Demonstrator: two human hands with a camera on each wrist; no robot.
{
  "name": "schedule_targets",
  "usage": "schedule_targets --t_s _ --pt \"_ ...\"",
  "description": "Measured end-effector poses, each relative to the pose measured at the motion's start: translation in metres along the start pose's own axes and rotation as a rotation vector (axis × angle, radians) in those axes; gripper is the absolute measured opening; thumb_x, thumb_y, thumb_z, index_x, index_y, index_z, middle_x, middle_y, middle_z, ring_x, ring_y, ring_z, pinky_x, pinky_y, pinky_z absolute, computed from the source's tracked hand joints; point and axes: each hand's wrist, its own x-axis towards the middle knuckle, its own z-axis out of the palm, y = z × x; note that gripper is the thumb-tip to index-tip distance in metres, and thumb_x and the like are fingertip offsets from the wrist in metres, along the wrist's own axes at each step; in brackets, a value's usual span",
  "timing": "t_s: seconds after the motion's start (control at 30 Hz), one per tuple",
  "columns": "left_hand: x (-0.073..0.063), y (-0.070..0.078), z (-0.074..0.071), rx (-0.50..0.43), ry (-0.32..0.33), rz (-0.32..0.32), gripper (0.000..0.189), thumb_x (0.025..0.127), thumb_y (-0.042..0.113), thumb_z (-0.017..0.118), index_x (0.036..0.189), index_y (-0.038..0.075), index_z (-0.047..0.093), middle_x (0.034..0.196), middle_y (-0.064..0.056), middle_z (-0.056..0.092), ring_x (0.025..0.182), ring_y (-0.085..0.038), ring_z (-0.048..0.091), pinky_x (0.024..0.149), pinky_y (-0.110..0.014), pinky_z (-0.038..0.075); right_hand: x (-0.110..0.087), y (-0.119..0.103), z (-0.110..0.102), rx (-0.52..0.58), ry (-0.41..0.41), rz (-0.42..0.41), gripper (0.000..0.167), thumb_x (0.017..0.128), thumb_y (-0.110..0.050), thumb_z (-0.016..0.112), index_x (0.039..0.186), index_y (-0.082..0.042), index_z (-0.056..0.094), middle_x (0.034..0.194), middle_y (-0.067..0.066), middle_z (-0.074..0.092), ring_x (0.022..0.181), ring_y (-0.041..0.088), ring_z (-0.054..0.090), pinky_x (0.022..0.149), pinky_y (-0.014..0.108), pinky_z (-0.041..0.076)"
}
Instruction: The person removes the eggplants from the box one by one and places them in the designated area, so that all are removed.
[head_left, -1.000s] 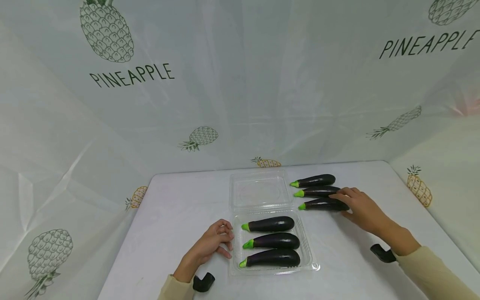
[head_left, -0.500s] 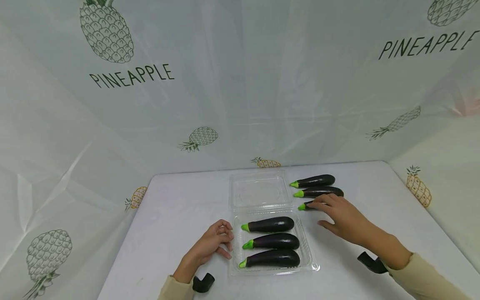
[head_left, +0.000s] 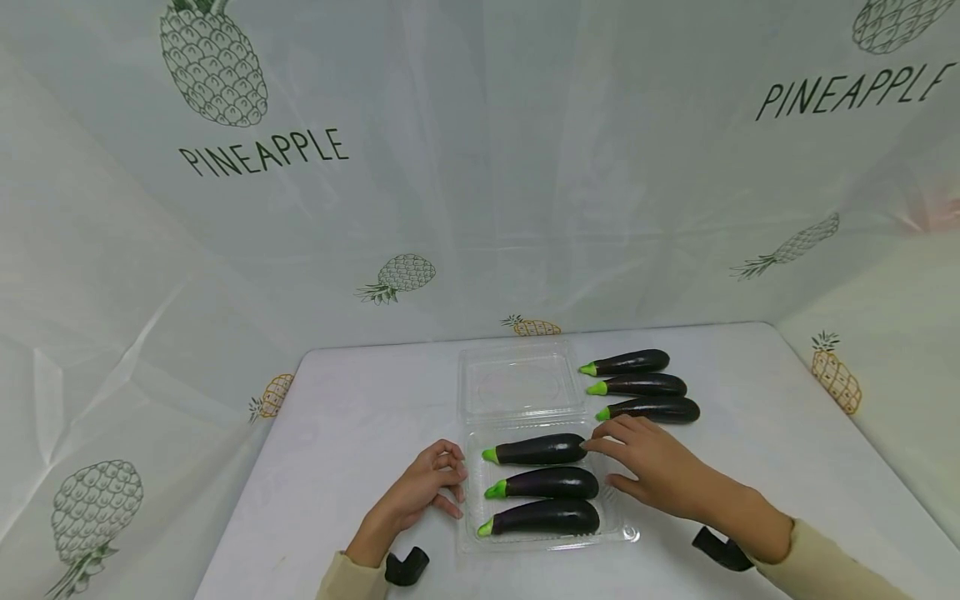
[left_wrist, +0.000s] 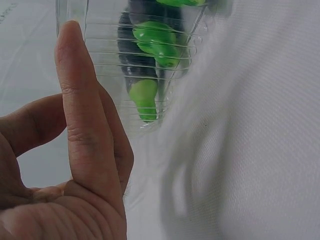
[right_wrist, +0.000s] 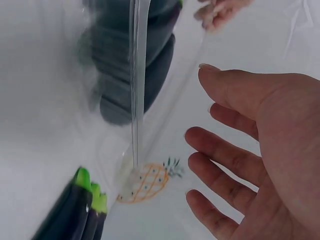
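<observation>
Three dark eggplants (head_left: pixel 553 482) with green stem ends lie side by side in the base of a clear plastic clamshell box (head_left: pixel 615 500). Its lid (head_left: pixel 517 379) is folded back, away from the person. My left hand (head_left: pixel 426 483) is at the box's left edge with loosely bent fingers and holds nothing; whether it touches the wall I cannot tell. Over the box's right edge hovers my right hand (head_left: pixel 660 467), its fingertips near the end of the farthest boxed eggplant. In the right wrist view the right fingers (right_wrist: pixel 225 150) are spread with nothing between them.
Another three eggplants (head_left: pixel 641 385) lie in a row on the white table (head_left: pixel 360 400), right of the lid. Pineapple-printed sheeting (head_left: pixel 525 192) hangs behind the table and at its sides. A black strap piece (head_left: pixel 407 567) sits by the left wrist, another (head_left: pixel 722 550) by the right.
My right hand has moved from the loose eggplants leftward and nearer the person, to the box's right edge. It carries nothing, and the eggplants stay where they were. The left hand is still.
</observation>
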Motion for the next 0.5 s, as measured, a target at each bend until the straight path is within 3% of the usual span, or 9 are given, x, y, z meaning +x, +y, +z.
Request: schedule_targets --t_s 0.37,0.5 --pt "0.0 0.0 0.0 0.0 0.0 0.003 0.026 0.1 -0.001 0.057 0.121 -0.005 0.044 0.091 -0.005 0.055 0.07 -0.016 0.062 0.054 -0.03 0.063 0.005 -0.021 0.006 0.077 -0.095 -0.056 0.049 0.083 -0.026 0.092 0.127 -0.016 0.072 0.12 -0.004 0.068 0.112 0.021 0.063 0.096 0.046 0.059" --pt "0.0 -0.001 -0.001 0.004 0.002 0.005 0.025 0.101 -0.002 0.057 0.122 -0.005 0.043 0.091 -0.005 0.055 0.069 -0.016 0.062 0.054 -0.03 0.063 0.005 -0.025 0.012 0.089 -0.086 -0.098 0.047 0.083 -0.028 0.091 0.125 -0.017 0.073 0.117 -0.006 0.068 0.11 0.018 0.062 0.095 0.043 0.059"
